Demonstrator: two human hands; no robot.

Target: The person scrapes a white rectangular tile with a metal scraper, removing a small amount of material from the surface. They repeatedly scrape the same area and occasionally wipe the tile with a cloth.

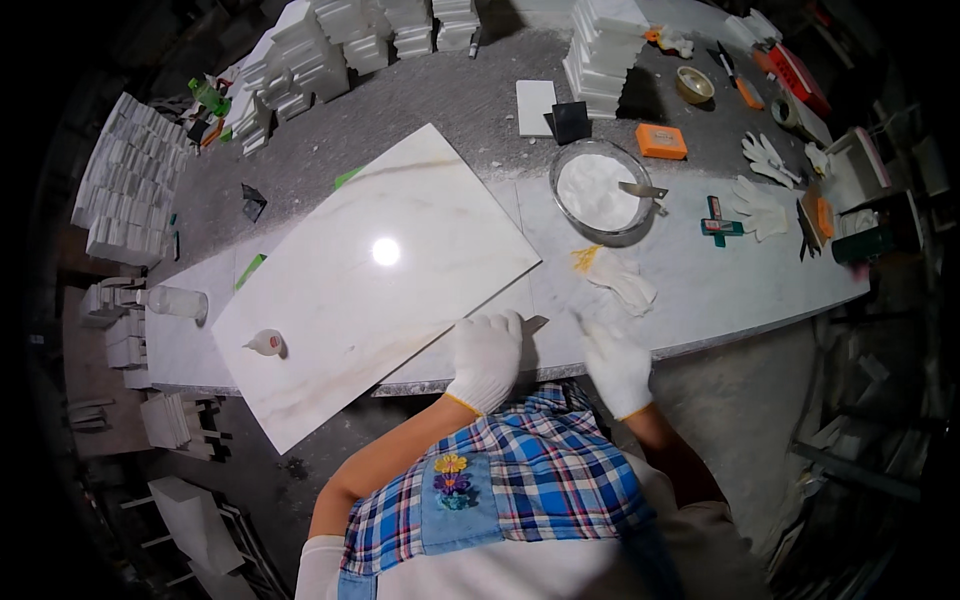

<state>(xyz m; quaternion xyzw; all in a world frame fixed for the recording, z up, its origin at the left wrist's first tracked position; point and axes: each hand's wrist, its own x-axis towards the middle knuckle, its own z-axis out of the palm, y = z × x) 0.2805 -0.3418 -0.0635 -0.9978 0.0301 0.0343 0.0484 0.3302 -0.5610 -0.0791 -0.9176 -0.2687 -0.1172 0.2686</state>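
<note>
My left hand (487, 355), in a white knit glove, is closed at the near right edge of a large pale marble slab (390, 270). A flat grey scraper blade (535, 324) sticks out to the right from its fingers; the handle is hidden. My right hand (617, 365), gloved too, hovers over the table's front edge, apart from the left, its fingers smeared by motion. A small white squeeze bottle (266, 343) lies on the slab. Beyond my right hand rest a loose white glove (622, 280) and a glass bowl (560, 205) of white paste with a putty knife (642, 190) in it.
White tile stacks (130, 185) stand at left and along the back. A clear bottle (178, 303) lies left of the slab. Rightward are an orange box (661, 141), a green cross-shaped tool (719, 222), more gloves (762, 208) and a red tray (798, 80). The slab overhangs the front edge.
</note>
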